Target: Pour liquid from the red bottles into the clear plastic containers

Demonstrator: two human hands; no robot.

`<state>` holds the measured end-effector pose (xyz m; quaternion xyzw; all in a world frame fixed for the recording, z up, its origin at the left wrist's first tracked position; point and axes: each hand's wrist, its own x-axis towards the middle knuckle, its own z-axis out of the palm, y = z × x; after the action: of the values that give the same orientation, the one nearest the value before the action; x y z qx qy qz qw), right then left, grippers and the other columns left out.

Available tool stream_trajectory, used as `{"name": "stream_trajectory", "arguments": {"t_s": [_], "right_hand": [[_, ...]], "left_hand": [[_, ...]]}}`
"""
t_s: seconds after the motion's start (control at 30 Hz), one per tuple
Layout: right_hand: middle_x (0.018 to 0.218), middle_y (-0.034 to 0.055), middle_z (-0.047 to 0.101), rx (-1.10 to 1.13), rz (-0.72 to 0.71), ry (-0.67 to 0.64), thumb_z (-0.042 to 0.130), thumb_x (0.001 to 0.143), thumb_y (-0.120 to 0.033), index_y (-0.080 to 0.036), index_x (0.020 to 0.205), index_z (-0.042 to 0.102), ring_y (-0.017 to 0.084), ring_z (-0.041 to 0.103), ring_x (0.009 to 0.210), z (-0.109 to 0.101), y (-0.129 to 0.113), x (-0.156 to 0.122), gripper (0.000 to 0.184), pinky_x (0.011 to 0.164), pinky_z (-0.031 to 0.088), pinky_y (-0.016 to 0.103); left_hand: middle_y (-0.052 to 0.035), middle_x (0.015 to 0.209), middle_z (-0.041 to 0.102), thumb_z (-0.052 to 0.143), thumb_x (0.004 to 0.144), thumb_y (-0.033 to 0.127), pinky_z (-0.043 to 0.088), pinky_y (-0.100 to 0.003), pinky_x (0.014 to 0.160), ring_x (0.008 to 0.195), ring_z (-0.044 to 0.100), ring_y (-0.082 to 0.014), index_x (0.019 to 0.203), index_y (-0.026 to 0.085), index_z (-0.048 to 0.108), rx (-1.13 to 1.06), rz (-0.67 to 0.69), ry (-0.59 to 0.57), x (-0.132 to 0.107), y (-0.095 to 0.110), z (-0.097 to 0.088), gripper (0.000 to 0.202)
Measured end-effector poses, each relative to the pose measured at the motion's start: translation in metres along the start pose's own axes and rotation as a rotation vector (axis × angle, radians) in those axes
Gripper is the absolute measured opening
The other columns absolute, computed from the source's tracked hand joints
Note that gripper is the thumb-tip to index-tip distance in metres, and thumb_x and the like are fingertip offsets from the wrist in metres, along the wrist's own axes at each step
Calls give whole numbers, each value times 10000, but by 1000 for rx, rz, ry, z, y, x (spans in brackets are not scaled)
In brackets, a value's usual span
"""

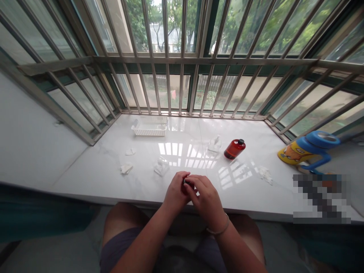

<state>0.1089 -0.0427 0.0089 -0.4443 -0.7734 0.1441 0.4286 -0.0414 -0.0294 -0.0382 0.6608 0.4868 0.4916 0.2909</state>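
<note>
Red bottle, black cap; white basket; blue-yellow cup.

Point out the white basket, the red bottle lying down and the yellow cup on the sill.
white basket [149, 131], head view, front slotted wall.
red bottle [233, 149], head view, middle of its body.
yellow cup [291, 153], head view, printed yellow side.

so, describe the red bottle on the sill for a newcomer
Start at the white sill under the barred window. Right of centre, beside a clear container, lies the red bottle: black-capped, on its side, its neighbours all clear or white.
</note>
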Motion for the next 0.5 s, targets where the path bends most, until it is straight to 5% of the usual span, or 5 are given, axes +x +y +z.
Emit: {"name": "stream_trajectory", "arguments": {"t_s": [0.5], "right_hand": [[1190,66,798,11,-118,-27,624,1053,-192,-316,1308,735,257,749,1061,-10,12,4,305,925,659,453]], "left_hand": [[-75,1253,686,827,777,195,605,-438,1005,1151,697,-272,1290,259,598,-4,-2,-29,-1,0,-2,565]]}}
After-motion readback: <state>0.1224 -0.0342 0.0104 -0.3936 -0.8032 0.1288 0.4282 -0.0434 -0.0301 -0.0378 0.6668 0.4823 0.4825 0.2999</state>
